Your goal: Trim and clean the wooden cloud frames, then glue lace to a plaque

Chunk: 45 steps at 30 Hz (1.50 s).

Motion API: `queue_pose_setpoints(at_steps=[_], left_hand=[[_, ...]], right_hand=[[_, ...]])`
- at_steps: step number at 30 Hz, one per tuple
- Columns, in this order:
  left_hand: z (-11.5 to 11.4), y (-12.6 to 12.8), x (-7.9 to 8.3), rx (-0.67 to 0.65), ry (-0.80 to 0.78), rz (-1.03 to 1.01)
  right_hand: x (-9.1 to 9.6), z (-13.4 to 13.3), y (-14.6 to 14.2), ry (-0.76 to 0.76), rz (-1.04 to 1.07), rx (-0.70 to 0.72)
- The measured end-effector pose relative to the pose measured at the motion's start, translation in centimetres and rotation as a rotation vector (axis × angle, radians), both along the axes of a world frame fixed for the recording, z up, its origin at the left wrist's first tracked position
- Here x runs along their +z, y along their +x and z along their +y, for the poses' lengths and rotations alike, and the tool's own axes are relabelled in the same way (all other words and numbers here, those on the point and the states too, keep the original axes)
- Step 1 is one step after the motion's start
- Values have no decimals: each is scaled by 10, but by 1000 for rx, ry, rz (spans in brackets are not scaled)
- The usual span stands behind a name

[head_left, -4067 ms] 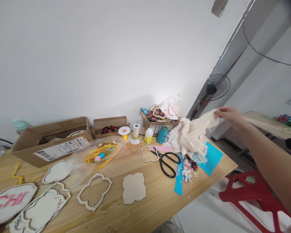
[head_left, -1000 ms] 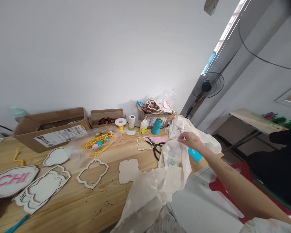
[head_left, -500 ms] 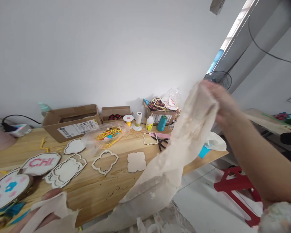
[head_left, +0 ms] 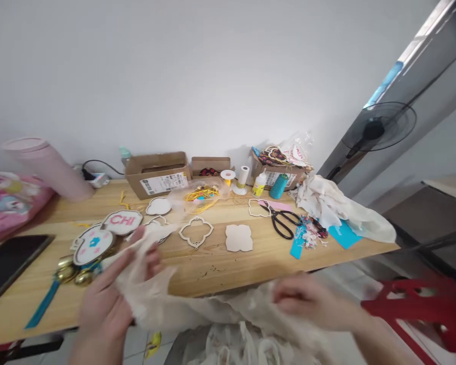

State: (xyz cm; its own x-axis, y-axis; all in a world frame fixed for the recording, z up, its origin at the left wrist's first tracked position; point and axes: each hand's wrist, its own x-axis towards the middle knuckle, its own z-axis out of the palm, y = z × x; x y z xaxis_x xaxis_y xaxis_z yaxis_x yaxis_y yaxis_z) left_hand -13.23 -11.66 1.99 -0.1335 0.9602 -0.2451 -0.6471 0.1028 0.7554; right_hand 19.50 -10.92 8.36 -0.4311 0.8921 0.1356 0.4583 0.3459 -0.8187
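Observation:
A long strip of thin cream cloth stretches between my two hands along the table's front edge. My left hand is closed on one end, with a loose flap of the cloth draped over its fingers. At the other end, my right hand grips the cloth in a fist, slightly blurred. Beyond the cloth lie a quatrefoil-shaped cream piece and a pale cut-out frame. Left of them are a plaque lettered CHI and a plaque with a blue flower, beside gold bells.
Black scissors lie near thread scraps and blue felt. Crumpled cream cloth sits at the table's right end. Cardboard boxes, a glue bottle and a teal thread cone line the wall. A red stool stands right.
My right hand has come down from high on the right to the table's front edge, still holding the cloth. My left hand has risen, and the view has swung left.

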Motion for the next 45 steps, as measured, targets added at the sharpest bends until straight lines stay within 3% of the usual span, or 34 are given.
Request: queue_pose_setpoints(at_steps=[2,5,9,11,13,16,18,20,22,26,29,32,34,37,39,41,45], left_hand=[[4,28,13,-122,36,72],[5,64,36,-276,101,290],[7,71,55,-142,179,637],[11,63,58,-96,166,615],[18,57,57,-117,150,493],[33,57,53,-175,115,298],[44,62,50,-140,104,240],[51,69,42,-70,97,248],[55,75,28,-51,57,310],[48,81,-4,-149,-68,599],[41,78,-14,-102,-95,912],[42,74,-14,-25,-17,1308],[47,78,-13,-59,163,1506],[61,95,-14,-375,550,1640],[70,107,-19,-569,682,1712],[76,114,-26,-611,641,1819],[75,114,-39,-524,500,1922]], right_hand=[[-12,5,-31,5,19,124],[-30,17,-77,-44,167,182],[-44,38,-102,-251,329,86],[-41,49,-99,-272,429,41],[-31,58,-94,-189,477,-3],[-11,71,-88,-7,404,-88],[-2,80,-84,79,340,-141],[-2,89,-78,117,268,-183],[-15,98,-67,94,139,-196],[-68,101,-41,-15,-161,-202],[-96,93,-29,-40,-208,-290],[-100,89,-29,-45,-275,-349],[-97,92,-31,-64,-351,-347],[-95,99,-30,-106,-415,-285],[-96,103,-26,-131,-436,-243],[-98,105,-21,-148,-462,-246],[-98,104,-15,-127,-521,-324]])
